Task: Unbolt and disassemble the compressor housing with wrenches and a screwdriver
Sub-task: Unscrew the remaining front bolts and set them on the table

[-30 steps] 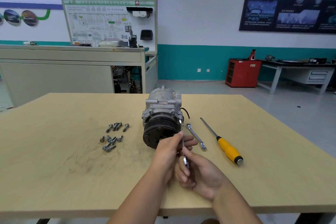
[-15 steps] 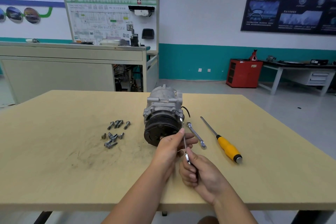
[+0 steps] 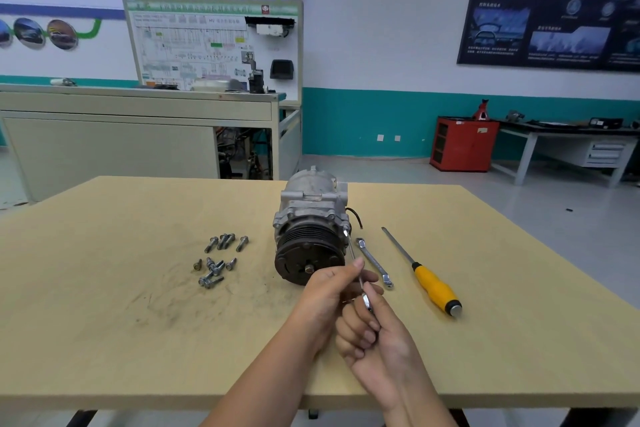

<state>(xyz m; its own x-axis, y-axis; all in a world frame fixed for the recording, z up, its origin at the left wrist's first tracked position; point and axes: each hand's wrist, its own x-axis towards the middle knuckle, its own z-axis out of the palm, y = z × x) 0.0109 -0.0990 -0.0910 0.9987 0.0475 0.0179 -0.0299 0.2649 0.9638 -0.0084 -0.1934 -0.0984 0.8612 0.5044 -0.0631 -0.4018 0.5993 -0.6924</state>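
A grey compressor (image 3: 311, 215) with a black pulley facing me lies in the middle of the wooden table (image 3: 104, 340). A slim wrench (image 3: 352, 253) runs from a bolt on the compressor's right flank down toward me. My left hand (image 3: 329, 291) pinches the wrench shaft partway along. My right hand (image 3: 374, 333) grips the wrench's near end, fingers curled round it. A second wrench (image 3: 374, 262) and a yellow-handled screwdriver (image 3: 433, 288) lie on the table to the right.
Several loose bolts (image 3: 218, 260) lie on the table left of the compressor. Behind the table stand a grey training bench (image 3: 138, 135), a red cabinet (image 3: 464, 144) and a side workbench (image 3: 568, 146) at the far wall.
Both hands stay on the wrench at the compressor's right side. The wrench's near end has shifted slightly. The view has tilted a little.
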